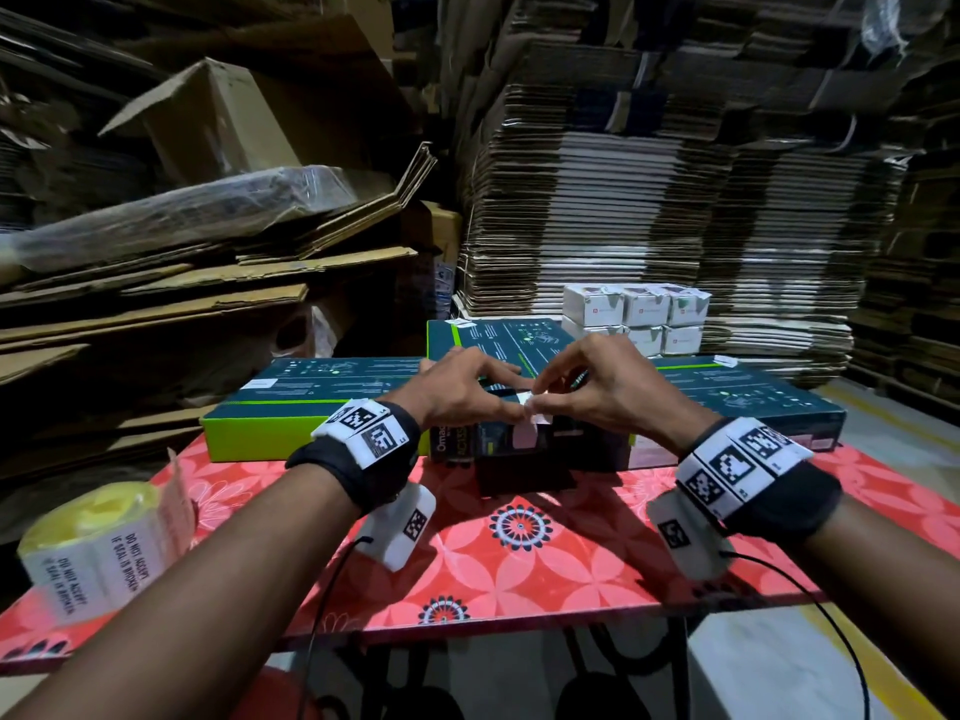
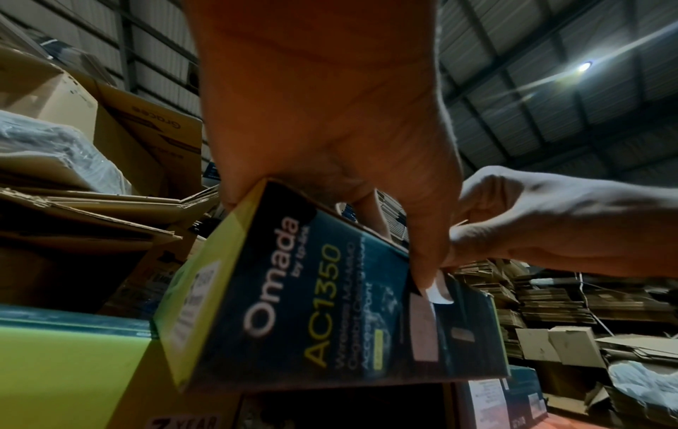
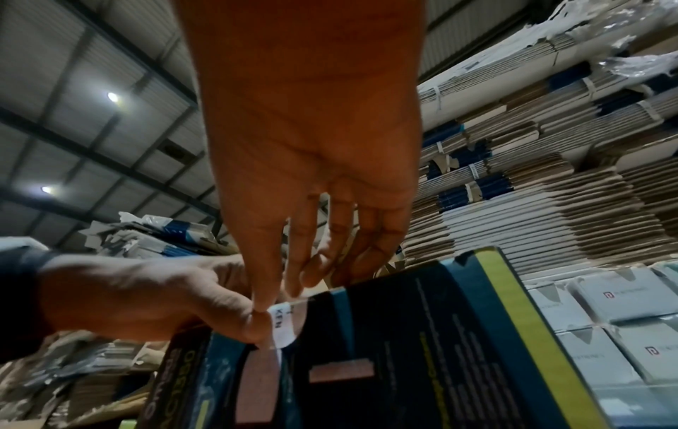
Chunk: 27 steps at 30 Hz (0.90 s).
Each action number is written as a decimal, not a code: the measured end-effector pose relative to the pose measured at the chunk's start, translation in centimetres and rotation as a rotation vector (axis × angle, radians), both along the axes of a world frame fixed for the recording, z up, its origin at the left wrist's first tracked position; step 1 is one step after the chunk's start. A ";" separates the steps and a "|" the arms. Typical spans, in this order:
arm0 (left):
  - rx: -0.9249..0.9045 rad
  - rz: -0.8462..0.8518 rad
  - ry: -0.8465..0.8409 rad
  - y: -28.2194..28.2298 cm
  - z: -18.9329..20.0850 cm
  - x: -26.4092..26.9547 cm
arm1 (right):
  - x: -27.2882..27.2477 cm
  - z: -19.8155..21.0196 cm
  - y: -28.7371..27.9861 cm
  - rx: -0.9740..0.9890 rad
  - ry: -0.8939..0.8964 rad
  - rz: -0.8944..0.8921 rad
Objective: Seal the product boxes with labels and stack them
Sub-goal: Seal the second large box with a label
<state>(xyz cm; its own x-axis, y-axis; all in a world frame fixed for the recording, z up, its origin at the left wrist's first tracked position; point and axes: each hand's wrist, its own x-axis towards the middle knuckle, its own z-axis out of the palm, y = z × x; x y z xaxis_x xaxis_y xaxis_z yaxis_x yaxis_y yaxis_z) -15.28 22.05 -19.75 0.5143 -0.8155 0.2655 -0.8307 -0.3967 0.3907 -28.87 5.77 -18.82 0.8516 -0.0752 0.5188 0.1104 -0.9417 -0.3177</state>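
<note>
Both forearms reach fwd from the bottom corners of the head view, converging at centre. Each wrist has a black strap w/ white marker blocks. Left hand is palm down, fingers curled; its thumb and index tip pinch the label at the top edge of the box. Other left fingers rest on the box's top. Right hand mirrors it, palm down, knuckles arched, thumb and index pinching the same label from the other side. Thumb tips of both hands nearly touch. Right wrist view: remaining right fingers hang loosely bent over the box's upper edge.
</note>
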 end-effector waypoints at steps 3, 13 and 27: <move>0.002 -0.008 -0.001 0.0 0.1 0.0 | 0.3 0.1 -0.3 0.022 0.028 0.031; -0.031 -0.066 0.047 -0.2 -0.1 0.4 | 0.7 0.8 -1.4 0.032 0.157 0.025; -0.041 0.016 0.030 -0.4 -0.1 0.3 | 1.3 0.4 -1.5 -0.072 0.166 -0.004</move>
